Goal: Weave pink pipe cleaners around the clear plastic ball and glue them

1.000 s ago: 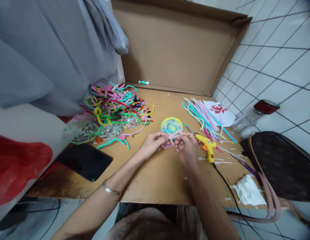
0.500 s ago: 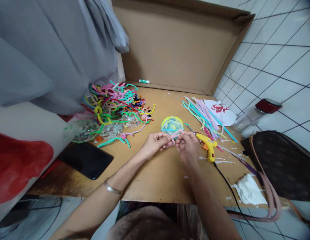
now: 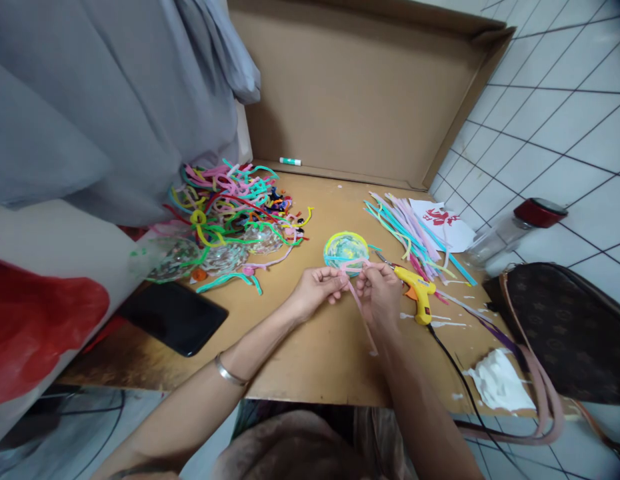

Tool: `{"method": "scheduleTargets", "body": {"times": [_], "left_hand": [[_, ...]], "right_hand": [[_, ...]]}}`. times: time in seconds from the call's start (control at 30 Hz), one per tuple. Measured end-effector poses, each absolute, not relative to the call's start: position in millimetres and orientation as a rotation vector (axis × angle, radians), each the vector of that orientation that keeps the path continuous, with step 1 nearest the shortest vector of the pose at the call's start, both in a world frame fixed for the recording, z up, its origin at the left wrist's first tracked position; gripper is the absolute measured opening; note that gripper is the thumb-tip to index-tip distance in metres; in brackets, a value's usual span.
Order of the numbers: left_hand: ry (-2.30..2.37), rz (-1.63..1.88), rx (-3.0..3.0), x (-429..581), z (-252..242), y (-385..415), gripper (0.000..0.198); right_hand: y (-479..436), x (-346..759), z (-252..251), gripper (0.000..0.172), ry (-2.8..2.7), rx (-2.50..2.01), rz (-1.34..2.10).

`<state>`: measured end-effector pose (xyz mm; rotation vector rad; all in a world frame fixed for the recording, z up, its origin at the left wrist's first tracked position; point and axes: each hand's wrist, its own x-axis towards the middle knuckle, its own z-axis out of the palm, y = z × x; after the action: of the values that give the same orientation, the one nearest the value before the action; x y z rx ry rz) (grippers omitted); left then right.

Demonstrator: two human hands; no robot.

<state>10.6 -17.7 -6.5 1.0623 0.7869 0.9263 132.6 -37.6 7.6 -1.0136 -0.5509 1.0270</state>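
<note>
My left hand [image 3: 321, 291] and my right hand [image 3: 380, 293] are both closed in a pinch on a pink pipe cleaner [image 3: 356, 265]. It is bent between my fingertips, and one tail hangs down beside my right hand. Just beyond my fingers lies a round disc [image 3: 346, 245] with a yellow rim along its far side and a blue strip across it. To the right of my right hand a yellow glue gun [image 3: 416, 288] rests on the table, its nozzle pointing toward the disc.
A tangled heap of coloured pipe cleaners [image 3: 230, 200] lies at the left, with a black phone [image 3: 177, 319] before it. Straight pipe cleaners [image 3: 403, 230] lie back right. A bottle [image 3: 515, 230], a brown bag [image 3: 565, 333] and crumpled tissue [image 3: 503, 380] line the right side. Cardboard [image 3: 360, 93] stands behind.
The pink pipe cleaner's free tail now hangs lower, toward the table beside my right wrist. My hands stay in nearly the same place, slightly further apart.
</note>
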Motion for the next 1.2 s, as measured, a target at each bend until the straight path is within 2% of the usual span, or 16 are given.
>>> {"method": "scheduleTargets", "body": {"times": [0.17,0.47,0.67,1.0,1.2], "left_hand": [[0.775,0.926,1.031,10.1,-5.1,-16.7,0.045],[0.762,0.945,1.062,8.2,-3.7,-16.7,0.045],[0.736,0.971,1.01,9.2,-5.3,-16.0,0.046],[0.739,1.036,0.886,11.6,-4.9,-18.7,0.05],[0.707,1.041,0.846,12.7,-3.1,-20.1,0.055]], "right_hand": [[-37.7,132.6,8.3,0.021,-0.551,-1.014,1.017],[-40.2,131.2,11.6,0.029,-0.642,-0.956,1.233],[-38.3,131.6,5.5,0.026,-0.753,-1.005,1.267],[-37.3,134.2,3.7,0.01,-0.801,-1.066,1.227],[-38.4,136.3,6.0,0.012,-0.818,-1.082,1.229]]}}
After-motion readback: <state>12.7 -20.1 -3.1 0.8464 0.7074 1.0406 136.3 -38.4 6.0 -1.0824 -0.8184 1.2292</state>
